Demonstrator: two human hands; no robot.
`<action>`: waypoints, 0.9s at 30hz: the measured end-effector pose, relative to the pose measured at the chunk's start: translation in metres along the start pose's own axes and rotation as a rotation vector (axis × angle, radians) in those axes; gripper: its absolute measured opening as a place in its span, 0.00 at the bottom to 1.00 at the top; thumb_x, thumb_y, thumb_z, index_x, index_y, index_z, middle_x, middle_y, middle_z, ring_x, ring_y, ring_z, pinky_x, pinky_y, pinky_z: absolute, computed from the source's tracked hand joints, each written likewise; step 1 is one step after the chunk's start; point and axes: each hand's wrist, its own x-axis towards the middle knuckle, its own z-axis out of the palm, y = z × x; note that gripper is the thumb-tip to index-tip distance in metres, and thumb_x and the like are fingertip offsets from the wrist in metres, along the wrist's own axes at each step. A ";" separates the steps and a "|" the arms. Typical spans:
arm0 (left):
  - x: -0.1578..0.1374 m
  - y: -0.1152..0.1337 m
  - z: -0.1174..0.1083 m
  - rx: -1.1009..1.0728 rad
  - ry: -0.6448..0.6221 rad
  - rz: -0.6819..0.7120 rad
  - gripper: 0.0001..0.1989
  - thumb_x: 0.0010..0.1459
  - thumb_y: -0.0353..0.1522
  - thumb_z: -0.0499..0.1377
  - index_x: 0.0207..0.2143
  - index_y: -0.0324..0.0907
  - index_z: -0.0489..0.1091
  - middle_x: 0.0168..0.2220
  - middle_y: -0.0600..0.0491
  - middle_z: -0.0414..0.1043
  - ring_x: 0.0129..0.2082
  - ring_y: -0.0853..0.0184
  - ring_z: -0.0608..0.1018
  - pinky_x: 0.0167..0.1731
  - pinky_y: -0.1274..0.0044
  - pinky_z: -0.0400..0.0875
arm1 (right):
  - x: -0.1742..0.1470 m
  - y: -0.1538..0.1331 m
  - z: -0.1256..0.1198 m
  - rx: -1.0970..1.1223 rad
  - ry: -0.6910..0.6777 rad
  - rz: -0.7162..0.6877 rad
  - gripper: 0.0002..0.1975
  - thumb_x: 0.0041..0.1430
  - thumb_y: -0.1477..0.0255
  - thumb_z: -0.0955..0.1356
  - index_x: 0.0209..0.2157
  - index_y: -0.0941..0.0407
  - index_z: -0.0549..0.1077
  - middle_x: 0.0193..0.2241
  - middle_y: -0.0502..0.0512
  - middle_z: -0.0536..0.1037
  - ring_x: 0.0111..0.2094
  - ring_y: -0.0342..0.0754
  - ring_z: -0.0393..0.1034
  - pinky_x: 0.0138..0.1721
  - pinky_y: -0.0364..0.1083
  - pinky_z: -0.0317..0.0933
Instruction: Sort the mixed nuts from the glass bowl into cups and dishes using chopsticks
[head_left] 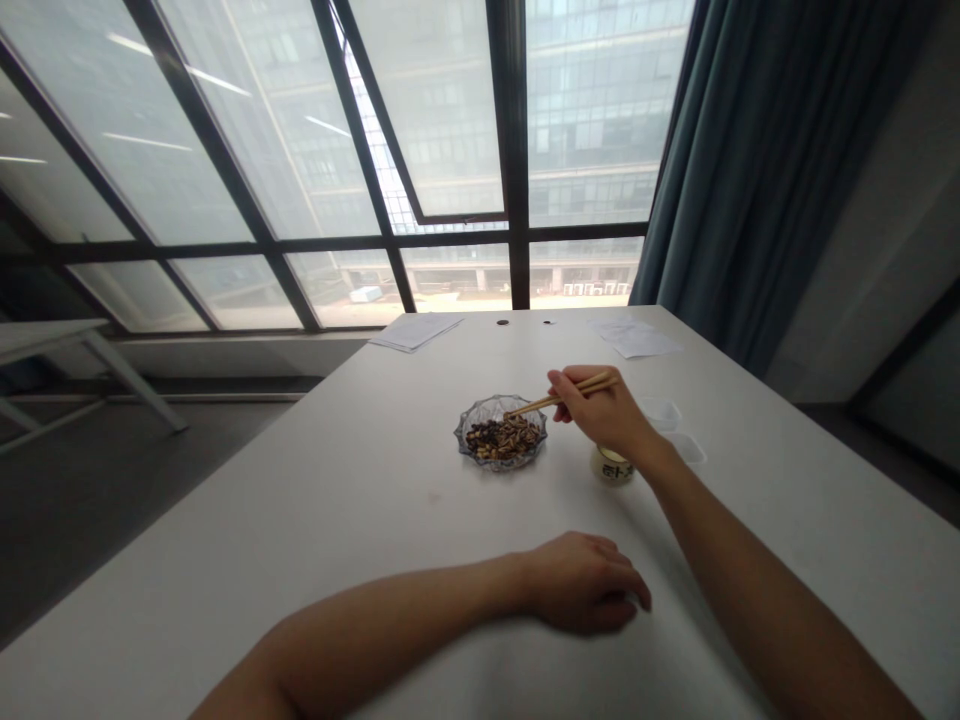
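Observation:
My right hand is closed around a pair of wooden chopsticks. Their tips reach into a scalloped clear glass bowl at the far rim of its contents. A mix of seeds or nuts, dark on the left, striped brown on the right and paler at the front, lies in the bowl. Whether the tips pinch a piece is too small to tell. Under my right wrist stands a small pale jar with dark lettering. My left hand rests on the near tabletop, holding nothing, its fingers loosely bent and apart.
Behind my right wrist are clear plastic containers. Paper sheets lie at the white table's far left and far right. Windows rise beyond, with a blue curtain to the right. Another table stands at left.

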 end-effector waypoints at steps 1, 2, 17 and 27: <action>0.000 0.000 0.000 0.000 -0.001 0.001 0.10 0.62 0.31 0.58 0.45 0.43 0.75 0.37 0.53 0.80 0.38 0.66 0.79 0.47 0.78 0.71 | 0.000 -0.006 -0.009 -0.008 0.008 -0.001 0.23 0.68 0.56 0.65 0.27 0.58 0.77 0.19 0.53 0.76 0.20 0.47 0.74 0.22 0.41 0.63; 0.000 0.000 0.000 0.001 0.000 0.000 0.10 0.62 0.31 0.58 0.45 0.43 0.75 0.37 0.53 0.80 0.38 0.66 0.79 0.47 0.78 0.71 | -0.001 -0.013 -0.019 -0.022 0.020 0.004 0.23 0.68 0.55 0.66 0.27 0.59 0.77 0.20 0.54 0.77 0.21 0.47 0.75 0.22 0.41 0.65; 0.001 0.000 -0.002 -0.039 -0.001 -0.014 0.10 0.62 0.30 0.58 0.45 0.44 0.75 0.37 0.53 0.80 0.38 0.66 0.79 0.48 0.78 0.71 | -0.018 -0.026 -0.107 -0.318 -0.188 0.315 0.23 0.64 0.53 0.69 0.25 0.56 0.76 0.21 0.59 0.79 0.21 0.52 0.76 0.20 0.45 0.65; 0.001 0.000 -0.001 -0.042 0.001 -0.015 0.11 0.62 0.30 0.58 0.46 0.44 0.75 0.38 0.53 0.80 0.38 0.66 0.79 0.49 0.78 0.71 | -0.017 -0.011 -0.109 -0.296 -0.244 0.248 0.20 0.62 0.55 0.70 0.24 0.55 0.78 0.18 0.56 0.78 0.18 0.49 0.73 0.16 0.43 0.60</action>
